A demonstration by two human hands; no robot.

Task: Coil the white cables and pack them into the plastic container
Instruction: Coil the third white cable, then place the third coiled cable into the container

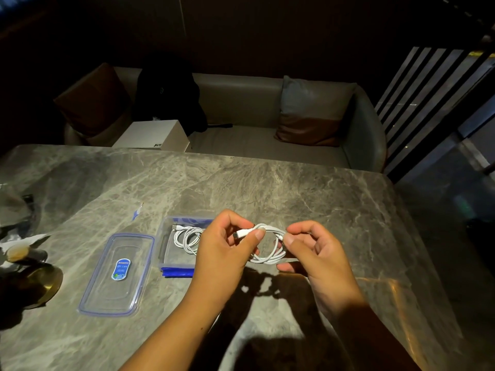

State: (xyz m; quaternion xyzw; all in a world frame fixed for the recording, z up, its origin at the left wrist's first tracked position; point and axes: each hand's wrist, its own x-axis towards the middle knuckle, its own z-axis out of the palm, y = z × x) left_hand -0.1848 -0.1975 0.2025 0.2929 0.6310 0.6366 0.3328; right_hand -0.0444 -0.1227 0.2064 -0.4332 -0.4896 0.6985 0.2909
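Both hands (270, 245) pinching coiled cable (269, 246) mid-table.

Both hands (270, 250) grip coiled wht cable (270, 257).

Veined polished marble table (267, 183), clear plastic lid (117, 274)

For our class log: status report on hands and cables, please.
Left hand and right hand grip coiled white cable. Second white cable already inside clear plastic container. Lid off, nothing obstructing.
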